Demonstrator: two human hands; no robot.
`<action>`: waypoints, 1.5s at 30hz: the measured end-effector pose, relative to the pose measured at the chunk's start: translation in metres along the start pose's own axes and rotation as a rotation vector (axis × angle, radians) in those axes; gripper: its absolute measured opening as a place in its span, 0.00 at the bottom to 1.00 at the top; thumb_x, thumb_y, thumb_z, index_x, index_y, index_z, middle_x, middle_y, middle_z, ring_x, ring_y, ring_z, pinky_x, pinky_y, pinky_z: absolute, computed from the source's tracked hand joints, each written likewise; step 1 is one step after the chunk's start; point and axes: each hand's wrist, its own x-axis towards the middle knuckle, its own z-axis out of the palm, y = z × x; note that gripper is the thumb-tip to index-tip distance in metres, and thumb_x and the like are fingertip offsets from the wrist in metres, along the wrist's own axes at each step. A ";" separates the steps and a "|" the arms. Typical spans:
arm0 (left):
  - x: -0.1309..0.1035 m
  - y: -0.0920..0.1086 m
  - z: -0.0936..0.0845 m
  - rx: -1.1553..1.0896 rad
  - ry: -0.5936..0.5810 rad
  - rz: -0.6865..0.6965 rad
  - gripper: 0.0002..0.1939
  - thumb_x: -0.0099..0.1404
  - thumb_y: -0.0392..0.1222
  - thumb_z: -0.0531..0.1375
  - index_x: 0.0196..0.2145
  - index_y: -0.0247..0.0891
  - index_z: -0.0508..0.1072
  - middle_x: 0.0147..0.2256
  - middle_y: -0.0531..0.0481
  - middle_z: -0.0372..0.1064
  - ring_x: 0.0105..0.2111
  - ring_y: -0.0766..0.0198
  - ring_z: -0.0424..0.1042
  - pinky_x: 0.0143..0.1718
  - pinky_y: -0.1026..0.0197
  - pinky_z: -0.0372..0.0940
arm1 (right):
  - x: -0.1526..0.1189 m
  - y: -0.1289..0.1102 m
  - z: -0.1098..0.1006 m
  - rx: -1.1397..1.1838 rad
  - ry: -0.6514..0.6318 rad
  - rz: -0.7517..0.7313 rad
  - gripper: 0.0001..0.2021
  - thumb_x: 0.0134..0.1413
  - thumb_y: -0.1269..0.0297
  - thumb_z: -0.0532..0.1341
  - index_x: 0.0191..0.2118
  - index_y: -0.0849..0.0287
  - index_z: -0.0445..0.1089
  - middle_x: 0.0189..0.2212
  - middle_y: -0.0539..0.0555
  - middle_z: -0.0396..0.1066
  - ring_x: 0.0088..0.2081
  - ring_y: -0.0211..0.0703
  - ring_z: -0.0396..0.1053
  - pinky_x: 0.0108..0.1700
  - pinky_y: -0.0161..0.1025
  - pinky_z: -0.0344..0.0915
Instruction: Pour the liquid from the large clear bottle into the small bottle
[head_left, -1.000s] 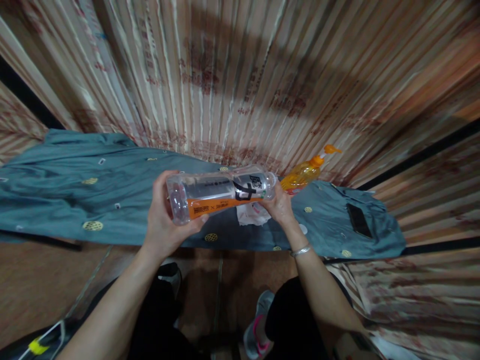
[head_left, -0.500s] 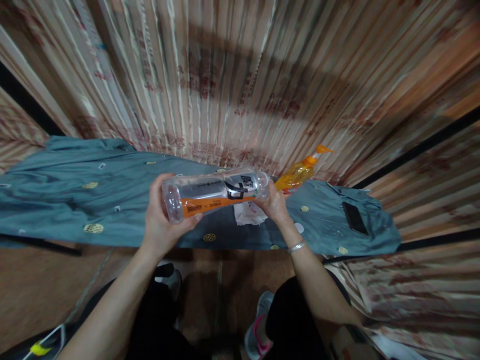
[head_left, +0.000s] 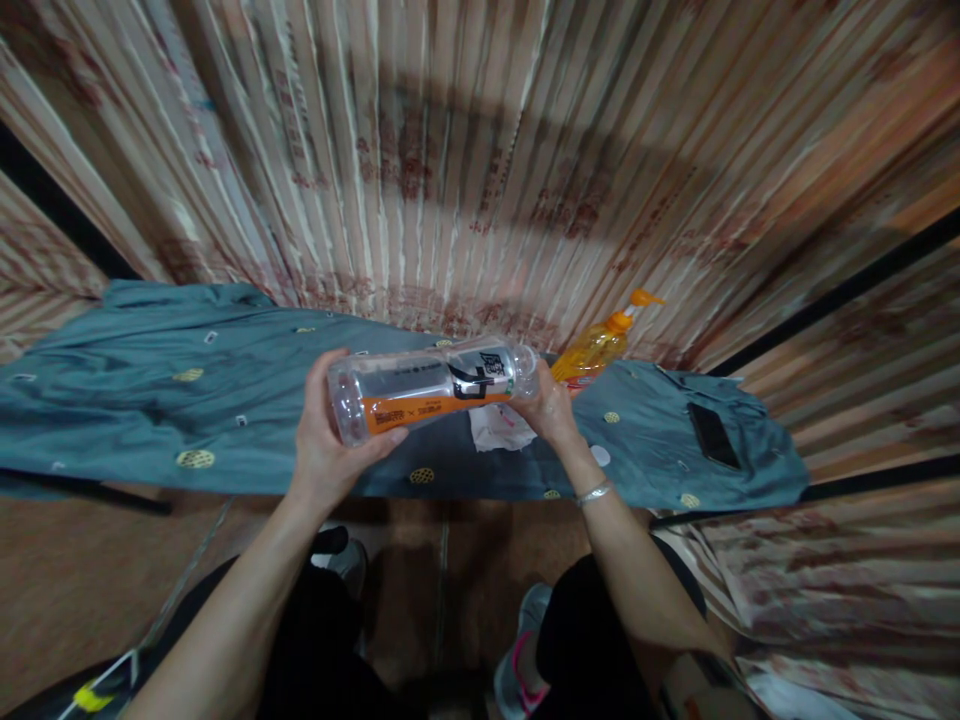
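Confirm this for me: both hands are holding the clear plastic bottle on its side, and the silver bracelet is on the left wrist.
Not quite: the head view shows the silver bracelet on the right wrist. The left hand and right hand are both holding the clear plastic bottle on its side.

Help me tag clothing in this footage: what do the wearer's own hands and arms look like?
The left hand and right hand are ungloved. The forearms show no sleeves. A silver-coloured bracelet circles the right wrist.
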 end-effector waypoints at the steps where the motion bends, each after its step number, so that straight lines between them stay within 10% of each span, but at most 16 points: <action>1: 0.000 -0.001 0.000 0.007 0.000 0.000 0.51 0.43 0.61 0.75 0.61 0.42 0.63 0.52 0.43 0.71 0.50 0.45 0.75 0.56 0.42 0.71 | 0.000 0.000 0.000 -0.003 0.002 -0.005 0.31 0.52 0.53 0.71 0.60 0.54 0.67 0.46 0.57 0.82 0.45 0.60 0.81 0.45 0.49 0.77; 45: 0.001 -0.006 -0.014 0.032 -0.045 -0.105 0.47 0.46 0.56 0.74 0.62 0.47 0.64 0.50 0.45 0.71 0.48 0.45 0.74 0.50 0.43 0.73 | -0.007 -0.003 0.001 0.122 -0.024 -0.025 0.30 0.54 0.55 0.70 0.60 0.58 0.67 0.46 0.61 0.82 0.46 0.58 0.82 0.49 0.51 0.78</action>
